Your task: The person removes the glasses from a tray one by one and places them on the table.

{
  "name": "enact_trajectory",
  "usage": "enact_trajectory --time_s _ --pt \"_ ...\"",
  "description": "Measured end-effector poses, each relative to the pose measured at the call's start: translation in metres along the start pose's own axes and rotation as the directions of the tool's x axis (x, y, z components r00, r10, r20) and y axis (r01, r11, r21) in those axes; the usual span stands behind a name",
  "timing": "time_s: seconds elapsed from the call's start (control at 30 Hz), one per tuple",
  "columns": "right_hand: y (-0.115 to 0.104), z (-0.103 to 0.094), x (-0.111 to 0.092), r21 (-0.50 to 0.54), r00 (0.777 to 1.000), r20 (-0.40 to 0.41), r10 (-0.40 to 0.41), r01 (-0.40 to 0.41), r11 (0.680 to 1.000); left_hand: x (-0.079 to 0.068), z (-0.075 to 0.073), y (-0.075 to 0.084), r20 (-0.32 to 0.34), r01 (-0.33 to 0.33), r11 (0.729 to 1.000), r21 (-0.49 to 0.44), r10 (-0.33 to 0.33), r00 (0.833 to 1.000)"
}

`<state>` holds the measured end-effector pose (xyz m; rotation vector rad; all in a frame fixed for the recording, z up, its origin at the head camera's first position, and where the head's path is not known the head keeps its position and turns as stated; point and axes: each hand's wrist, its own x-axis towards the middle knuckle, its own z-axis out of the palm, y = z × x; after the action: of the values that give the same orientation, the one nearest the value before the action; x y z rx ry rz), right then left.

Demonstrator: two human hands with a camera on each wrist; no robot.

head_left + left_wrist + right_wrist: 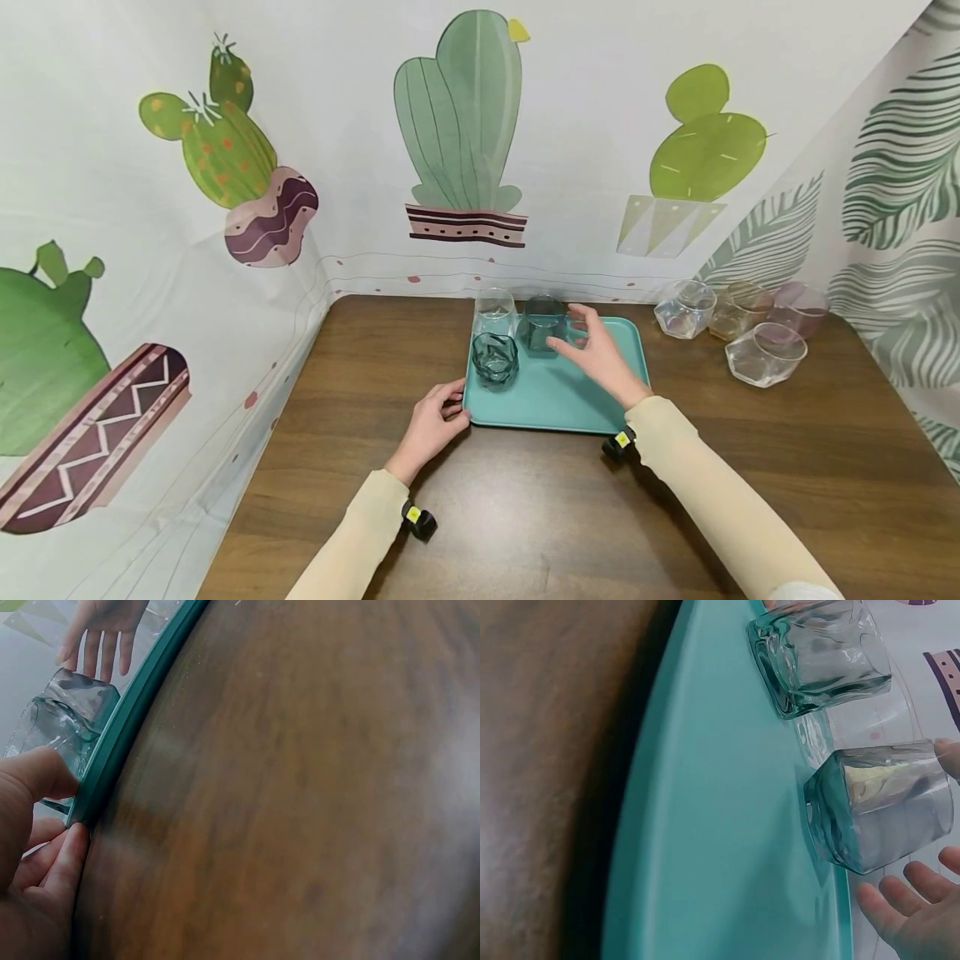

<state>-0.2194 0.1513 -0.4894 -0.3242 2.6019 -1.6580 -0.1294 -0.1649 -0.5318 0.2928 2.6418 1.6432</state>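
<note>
A teal tray [558,404] lies on the wooden table. My left hand [433,423] pinches its left front corner, thumb at the rim and fingers along the outer side. On the tray's left part stand a dark teal faceted glass [495,360], a clear glass [494,307] behind it, and a smoky grey glass [542,327] at the back. Around the right side of the grey glass, my right hand [597,354] has thumb and fingers spread. The right wrist view shows its fingers [922,885] apart from this glass; whether the thumb touches it I cannot tell.
Several more glasses stand at the table's back right: an iridescent one [686,310], an amber one [737,311], a pink one [799,308], and a clear one [767,356] in front. A cactus-printed cloth [577,167] hangs directly behind the table.
</note>
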Motion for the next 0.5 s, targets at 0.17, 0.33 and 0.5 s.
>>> enact_trajectory --time_s 0.17,0.33,0.5 --pt "0.001 0.004 0.007 -0.005 1.0 0.014 0.011 -0.011 1.0 0.0 0.001 -0.001 -0.004 -0.008 1.0 0.002 0.008 1.0" --pt "0.002 0.009 0.014 -0.005 0.999 0.027 0.037 -0.037 0.999 -0.001 0.001 -0.001 -0.005 -0.007 1.0 0.008 0.008 1.0" --pt "0.002 0.014 0.018 0.003 0.999 0.027 0.047 -0.047 0.999 0.0 0.001 -0.001 -0.007 -0.013 1.0 -0.004 0.013 1.0"
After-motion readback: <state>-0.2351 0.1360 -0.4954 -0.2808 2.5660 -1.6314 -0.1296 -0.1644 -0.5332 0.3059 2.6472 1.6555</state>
